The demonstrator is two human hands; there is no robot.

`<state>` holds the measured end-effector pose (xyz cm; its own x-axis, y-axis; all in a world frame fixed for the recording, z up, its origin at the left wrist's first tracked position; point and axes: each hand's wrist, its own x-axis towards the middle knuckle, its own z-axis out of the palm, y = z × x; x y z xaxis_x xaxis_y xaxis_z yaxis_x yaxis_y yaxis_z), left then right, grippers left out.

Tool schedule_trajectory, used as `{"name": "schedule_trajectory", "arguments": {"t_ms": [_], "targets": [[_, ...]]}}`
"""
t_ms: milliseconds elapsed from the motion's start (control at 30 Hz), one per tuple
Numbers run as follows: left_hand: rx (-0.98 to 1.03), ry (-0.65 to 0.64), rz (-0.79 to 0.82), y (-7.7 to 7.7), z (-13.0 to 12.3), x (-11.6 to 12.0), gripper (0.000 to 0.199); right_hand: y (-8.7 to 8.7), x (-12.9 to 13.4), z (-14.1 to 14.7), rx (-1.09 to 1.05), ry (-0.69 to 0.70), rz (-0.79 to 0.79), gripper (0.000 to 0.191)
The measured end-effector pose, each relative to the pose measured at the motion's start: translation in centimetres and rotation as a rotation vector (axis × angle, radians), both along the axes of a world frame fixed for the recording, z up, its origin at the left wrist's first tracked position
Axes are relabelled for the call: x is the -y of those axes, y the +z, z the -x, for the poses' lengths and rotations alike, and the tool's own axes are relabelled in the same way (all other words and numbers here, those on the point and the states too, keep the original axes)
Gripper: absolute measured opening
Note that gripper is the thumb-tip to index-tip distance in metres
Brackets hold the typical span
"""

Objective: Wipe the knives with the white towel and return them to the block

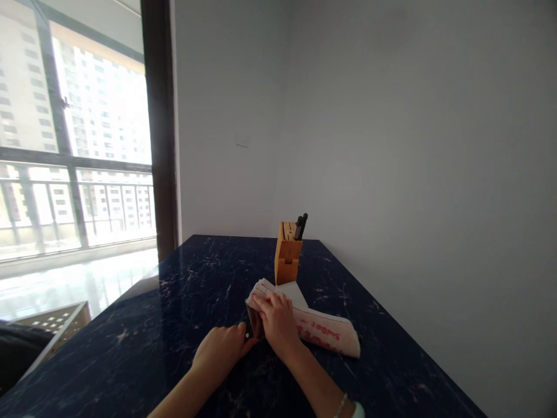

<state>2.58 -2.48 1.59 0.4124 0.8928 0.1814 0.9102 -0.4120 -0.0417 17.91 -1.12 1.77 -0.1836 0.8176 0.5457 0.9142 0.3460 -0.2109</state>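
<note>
The left hand [223, 347] is closed round the black handle of a knife [256, 323], whose blade stands out beyond the fist, toward the right hand [278, 320]. That hand's bent fingers press one end of a pinkish cloth [327, 332] against the blade; the rest trails rightward over the dark table [209, 278], in front of the wooden knife block [288, 255].

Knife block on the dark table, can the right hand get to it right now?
Probably, yes: the wooden knife block stands just beyond the right hand, with only low, pale material between. That hand is on the towel, though, so it would likely have to let go first.
</note>
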Motion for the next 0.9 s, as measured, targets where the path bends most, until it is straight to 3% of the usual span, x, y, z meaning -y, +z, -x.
{"name": "schedule_trajectory", "arguments": {"t_ms": [100,267,500,667,733,900], "targets": [[0.002,-0.005,-0.009,0.0,0.0,0.0,0.051,0.1,0.0,0.1,0.003,0.029,-0.004,0.038],[0.002,-0.023,-0.011,0.2,-0.1,-0.2,0.051,0.1,-0.6,-1.4,-0.079,-0.098,-0.007,0.034],[-0.003,-0.011,-0.008,0.0,0.1,0.0,0.05,0.2,0.4,0.2,-0.045,0.091,0.017,0.026],[0.008,-0.013,-0.001,0.3,0.1,0.0,0.051,0.6,0.0,-1.3,0.005,-0.115,0.031,0.027],[0.011,-0.011,0.0,0.2,0.1,-0.1,0.051,0.7,0.0,-1.7,0.004,-0.139,0.05,0.026],[0.0,0.004,0.004,0.0,0.2,-0.2,0.052,0.6,0.9,-0.3,-0.022,0.087,0.068,0.021]]}}
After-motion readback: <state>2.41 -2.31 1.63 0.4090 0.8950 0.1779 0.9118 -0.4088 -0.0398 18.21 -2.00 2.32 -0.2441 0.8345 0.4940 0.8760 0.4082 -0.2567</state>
